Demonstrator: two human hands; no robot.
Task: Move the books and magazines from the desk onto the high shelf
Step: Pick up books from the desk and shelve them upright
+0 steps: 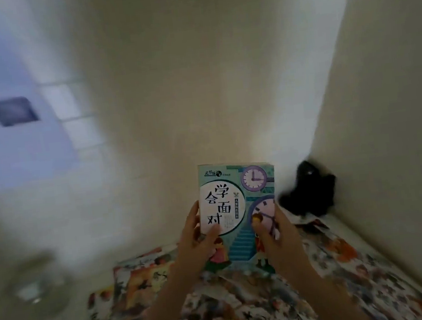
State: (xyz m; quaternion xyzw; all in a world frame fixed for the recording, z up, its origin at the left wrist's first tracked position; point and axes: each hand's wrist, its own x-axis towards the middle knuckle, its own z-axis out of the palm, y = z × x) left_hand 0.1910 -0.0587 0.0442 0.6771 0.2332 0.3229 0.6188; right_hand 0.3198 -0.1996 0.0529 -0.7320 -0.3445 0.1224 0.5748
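A teal book (238, 204) with clock drawings and large Chinese characters on its cover is held upright in front of me. My left hand (197, 242) grips its lower left edge, thumb on the cover. My right hand (275, 234) grips its lower right edge. Below the book, several colourful magazines (258, 298) lie flat and overlapping on a pale surface, partly hidden by my forearms. The whole view is blurred.
A black object (309, 191) sits in the corner at the right, where two pale walls (387, 115) meet. A blurred round shape (36, 287) is at the lower left. Ceiling tiles with dark squares (12, 110) show at the upper left.
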